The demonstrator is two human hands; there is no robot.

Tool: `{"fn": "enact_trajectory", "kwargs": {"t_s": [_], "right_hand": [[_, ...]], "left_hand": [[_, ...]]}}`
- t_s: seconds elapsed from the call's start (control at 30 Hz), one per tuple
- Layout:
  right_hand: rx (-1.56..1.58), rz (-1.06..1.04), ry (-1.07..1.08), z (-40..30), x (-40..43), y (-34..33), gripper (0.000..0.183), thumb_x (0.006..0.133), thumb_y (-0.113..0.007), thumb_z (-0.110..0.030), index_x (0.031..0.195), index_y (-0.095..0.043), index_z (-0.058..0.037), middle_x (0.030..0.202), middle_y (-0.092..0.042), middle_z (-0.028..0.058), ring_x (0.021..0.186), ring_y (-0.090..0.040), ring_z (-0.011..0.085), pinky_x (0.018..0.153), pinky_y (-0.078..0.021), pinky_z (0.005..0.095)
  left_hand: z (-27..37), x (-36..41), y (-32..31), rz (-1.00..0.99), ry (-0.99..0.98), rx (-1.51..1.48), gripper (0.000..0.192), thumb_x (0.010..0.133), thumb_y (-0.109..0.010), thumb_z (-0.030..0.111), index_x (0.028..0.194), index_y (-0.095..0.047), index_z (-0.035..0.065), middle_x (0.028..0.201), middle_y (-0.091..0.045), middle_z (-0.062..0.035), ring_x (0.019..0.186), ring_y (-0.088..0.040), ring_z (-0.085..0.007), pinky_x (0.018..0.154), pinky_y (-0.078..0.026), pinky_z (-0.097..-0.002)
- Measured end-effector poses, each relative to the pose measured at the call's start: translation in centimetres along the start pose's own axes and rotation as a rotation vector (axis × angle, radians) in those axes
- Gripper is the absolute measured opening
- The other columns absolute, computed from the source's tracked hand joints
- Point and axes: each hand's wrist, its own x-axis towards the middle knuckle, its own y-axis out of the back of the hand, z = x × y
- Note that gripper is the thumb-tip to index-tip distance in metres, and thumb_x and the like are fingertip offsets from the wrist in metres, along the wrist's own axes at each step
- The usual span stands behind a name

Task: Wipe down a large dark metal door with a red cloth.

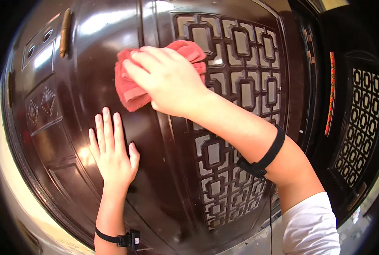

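A bunched red cloth (132,98) is under my right hand (167,79), which presses it to the glossy dark brown door (97,76) near the upper middle of the view. Folds of the cloth stick out on both sides of the hand. Lower and to the left, my left hand (113,153) lies flat on the same dark surface, fingers spread and pointing up, holding nothing. To the right of the cloth, the door bears a lattice panel (247,92) with pale panes behind its dark geometric bars. My right palm is hidden from view.
A long brass-coloured handle (65,33) stands out at the upper left. Beside it is a carved panel (42,105). At the far right is another lattice door (358,124), with a red decorated strip (330,94) nearby. A thin black cable (271,220) hangs below my right arm.
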Motion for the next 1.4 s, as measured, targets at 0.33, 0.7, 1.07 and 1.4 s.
{"fn": "enact_trajectory", "kwargs": {"t_s": [0.33,0.7,1.07,1.4], "right_hand": [[-0.528,0.031,-0.315,14.7,-2.6,7.4,0.055,0.071,-0.067,0.003,0.121,-0.068,-0.02,0.126,-0.068,0.0075,0.118,-0.063,0.0373,0.096,-0.0556,0.0494],[-0.67,0.012,-0.858,19.5,-1.2,7.4,0.059,0.086,-0.063,-0.022,0.145,-0.062,-0.0284,0.141,-0.062,0.0114,0.13,-0.06,0.0371,0.107,-0.0529,0.0532],[-0.352,-0.041,-0.201,9.1,12.3,-0.5,0.04,0.089,-0.07,-0.023,0.128,-0.073,-0.029,0.138,-0.064,0.0019,0.131,-0.057,0.0297,0.106,-0.0436,0.0539],[-0.515,-0.09,-0.412,22.8,5.5,8.6,0.043,0.093,-0.058,-0.016,0.135,-0.065,-0.0248,0.138,-0.062,0.0075,0.128,-0.058,0.0346,0.105,-0.0497,0.0542]], "left_hand": [[-0.2,-0.1,-0.1,0.009,-0.022,-0.003,0.075,0.094,-0.052,0.018,0.165,-0.035,0.0008,0.173,-0.029,-0.0195,0.162,-0.024,-0.038,0.13,-0.016,-0.0555],[-0.2,-0.2,-0.3,0.005,0.004,-0.093,0.084,0.088,-0.061,0.021,0.165,-0.034,0.0041,0.175,-0.026,-0.0169,0.163,-0.022,-0.0347,0.131,-0.017,-0.0558],[-0.4,-0.4,0.4,-0.018,0.005,-0.015,0.08,0.091,-0.057,0.019,0.165,-0.034,0.0012,0.174,-0.027,-0.0189,0.163,-0.021,-0.0372,0.131,-0.015,-0.0558],[0.4,0.0,0.3,0.035,0.006,-0.019,0.074,0.094,-0.05,0.018,0.164,-0.035,0.0013,0.173,-0.03,-0.0209,0.162,-0.023,-0.0394,0.13,-0.017,-0.057]]}}
